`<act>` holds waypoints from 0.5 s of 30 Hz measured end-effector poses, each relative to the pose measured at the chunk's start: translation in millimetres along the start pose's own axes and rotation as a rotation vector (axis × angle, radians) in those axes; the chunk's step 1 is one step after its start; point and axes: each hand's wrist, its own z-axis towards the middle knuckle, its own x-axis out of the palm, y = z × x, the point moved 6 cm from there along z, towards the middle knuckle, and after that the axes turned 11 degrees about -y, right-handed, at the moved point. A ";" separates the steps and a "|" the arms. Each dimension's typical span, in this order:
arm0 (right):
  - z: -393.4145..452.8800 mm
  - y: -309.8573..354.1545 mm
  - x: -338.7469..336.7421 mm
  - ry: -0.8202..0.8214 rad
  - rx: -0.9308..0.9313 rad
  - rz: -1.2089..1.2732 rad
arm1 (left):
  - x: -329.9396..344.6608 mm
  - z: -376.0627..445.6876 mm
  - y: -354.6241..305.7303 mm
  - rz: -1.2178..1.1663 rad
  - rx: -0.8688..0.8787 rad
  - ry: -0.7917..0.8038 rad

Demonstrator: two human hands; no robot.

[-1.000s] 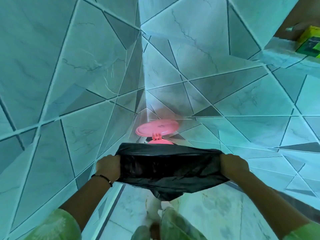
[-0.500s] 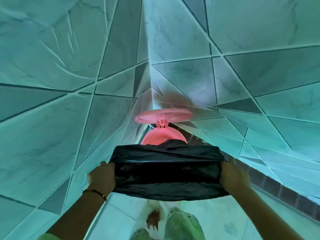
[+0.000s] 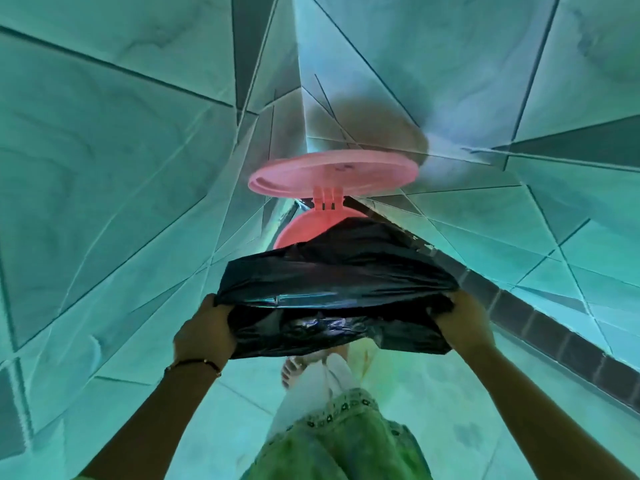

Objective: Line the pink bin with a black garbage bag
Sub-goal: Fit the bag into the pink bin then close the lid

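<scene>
A: Here, which step do you have in hand?

B: You hold the black garbage bag (image 3: 332, 289) stretched between both hands, in front of the pink bin (image 3: 313, 228). Your left hand (image 3: 204, 334) is closed on the bag's left edge, fingers curled round bunched film. Your right hand (image 3: 465, 327) is clenched on the right edge likewise. By my reading, this is the opening-and-presenting step; the bag is not yet over the rim.

A: Where does the bin lie relative to your fingers?

B: Beyond them and roughly midway between the two grips. Its hinged lid (image 3: 332, 173) stands raised above the opening. The far fold of the bag overlaps the near part of the bin in this view; whether film touches the rim cannot be told. The bin stands in a corner of the tiled wall (image 3: 104, 168).

A: What does the next move call for?

B: Probably, you carry both grips forward, past the near rim, and lower the bag's body into the opening. Keep the mouth spread wide, then fold the edge outward over the rim. The film is thin and limp, so even tension from both hands should matter. The raised lid leaves limited clearance above your fingers.
</scene>
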 end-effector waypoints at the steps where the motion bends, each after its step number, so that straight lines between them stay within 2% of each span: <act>1: 4.0 -4.6 10.7 0.018 -0.009 -0.052 | 8.6 3.5 4.3 0.004 -0.014 0.014; 4: 9.4 -13.8 36.8 0.133 -0.037 -0.204 | 29.5 10.5 15.6 0.005 -0.040 0.059; 8: 21.3 -4.7 48.1 0.142 -0.089 -0.154 | 43.7 20.6 21.6 -0.056 -0.047 0.014; 10: 15.2 20.4 52.1 0.181 -0.254 -0.131 | 45.3 28.6 23.8 -0.125 -0.091 -0.050; 13: -15.2 75.7 68.8 0.474 -0.566 -0.012 | 49.6 36.0 25.5 -0.171 -0.156 -0.082; 14: -19.7 83.6 76.2 0.575 -0.590 0.033 | 52.8 36.8 25.9 -0.172 -0.168 -0.071; 15: -16.7 87.2 79.5 0.600 -0.580 0.070 | 55.4 37.2 26.2 -0.173 -0.175 -0.060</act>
